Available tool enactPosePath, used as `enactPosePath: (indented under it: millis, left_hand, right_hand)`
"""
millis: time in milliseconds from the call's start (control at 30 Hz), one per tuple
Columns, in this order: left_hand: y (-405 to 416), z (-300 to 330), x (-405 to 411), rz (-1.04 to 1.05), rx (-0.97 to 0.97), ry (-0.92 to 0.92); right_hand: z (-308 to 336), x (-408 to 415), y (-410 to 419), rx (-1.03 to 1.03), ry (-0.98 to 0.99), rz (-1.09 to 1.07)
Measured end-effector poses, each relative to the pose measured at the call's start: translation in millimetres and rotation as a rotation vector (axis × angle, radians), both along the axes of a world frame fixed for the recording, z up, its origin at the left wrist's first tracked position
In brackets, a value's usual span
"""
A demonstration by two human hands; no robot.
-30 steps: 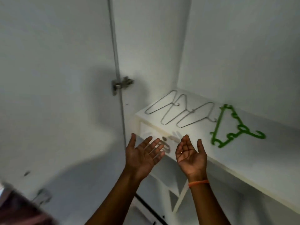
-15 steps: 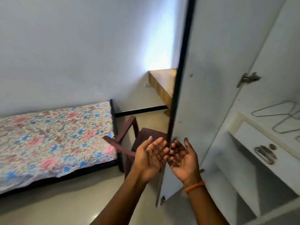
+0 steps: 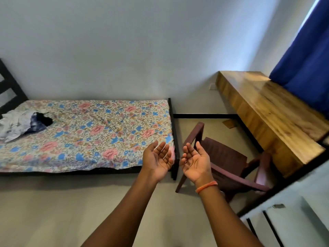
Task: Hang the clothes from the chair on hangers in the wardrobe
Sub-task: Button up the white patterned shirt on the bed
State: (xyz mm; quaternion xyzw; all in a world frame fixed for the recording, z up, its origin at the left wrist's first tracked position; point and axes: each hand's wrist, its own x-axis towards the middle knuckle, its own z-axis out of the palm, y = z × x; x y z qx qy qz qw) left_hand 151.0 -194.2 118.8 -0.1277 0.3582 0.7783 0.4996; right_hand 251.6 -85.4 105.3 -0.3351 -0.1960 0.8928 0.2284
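Both hands, left hand point(image 3: 157, 158) and right hand point(image 3: 195, 163), empty with fingers apart; clothes point(image 3: 21, 124) on bed point(image 3: 92, 136) look light, limp — grab at collar.

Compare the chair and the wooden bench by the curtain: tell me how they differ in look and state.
The chair is dark maroon, while the wooden bench is golden-brown with a visible grain. The chair has armrests and open legs; the wooden bench is a solid, long block without arms. The chair stands out on the floor near the bed's foot; the wooden bench runs along the wall under the blue curtain. Both have bare tops: no clothes lie on either.
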Motion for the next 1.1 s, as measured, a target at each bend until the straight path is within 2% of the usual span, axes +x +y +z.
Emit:
enactPosePath:
  millis: [200,333,467,600,867,1100]
  left_hand:
    - [-26.2,-24.4,-126.3,0.194,-0.064,-0.043]
    - [-38.0,-40.5,-235.0,0.328,-0.110,-0.049]
    - [-46.1,-37.5,-338.4,0.452,-0.186,-0.073]
    - [-59.6,-27.4,-438.9,0.569,-0.177,-0.069]
    - [-128.6,-46.5,-637.5,0.748,-0.168,-0.097]
    - [-238.2,-125.5,-877.1,0.825,-0.228,-0.166]
  right_hand:
    - [-29.4,-143.3,-0.4,-0.044,-0.071,0.109]
    - [-51.4,-270.5,3.2,-0.088,-0.081,0.223]
    - [-49.7,-393.1,-2.3,-0.134,-0.116,0.348]
    - [-35.9,-511.9,-13.6,-0.113,-0.115,0.475]
    - [-48.5,-730.0,-77.8,-0.016,-0.159,0.666]
    - [-115.5,-956.9,-194.8,0.085,-0.286,0.767]
